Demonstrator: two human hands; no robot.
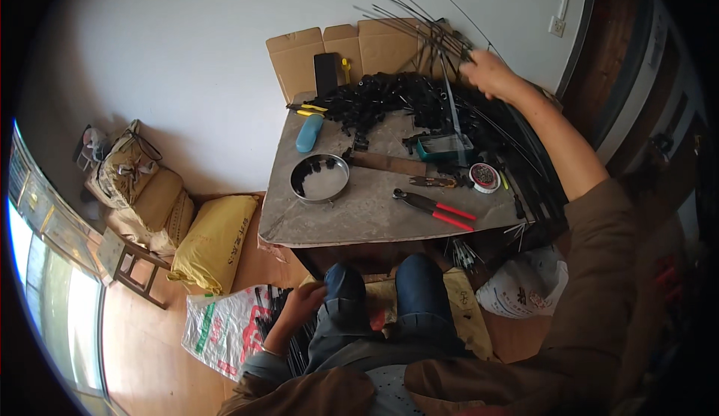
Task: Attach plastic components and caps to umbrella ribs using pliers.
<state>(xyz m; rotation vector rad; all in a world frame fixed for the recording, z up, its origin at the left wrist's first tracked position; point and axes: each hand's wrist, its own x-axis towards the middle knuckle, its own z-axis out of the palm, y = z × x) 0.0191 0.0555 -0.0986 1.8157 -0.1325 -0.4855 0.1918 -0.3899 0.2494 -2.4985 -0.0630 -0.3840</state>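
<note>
At the back right of the table, my right hand (490, 74) is raised and closed round a bundle of thin black cables (419, 23), which fan out up and to the left. Motion blurs some of the strands. Below the bundle lies a heap of black fittings and cables (389, 101). My left hand (303, 304) lies against my left knee with nothing visible in it, its fingers partly in view. Beside it, a bunch of black rods (298, 348) sits on a white plastic bag (225, 326).
On the grey table (359, 221) are a round metal pan (320, 180), red-handled pliers (434, 208), a blue case (308, 133), a green tray (446, 148) and a round tub of small parts (484, 177). Cardboard (296, 60) stands behind. A yellow sack (217, 244) lies at left.
</note>
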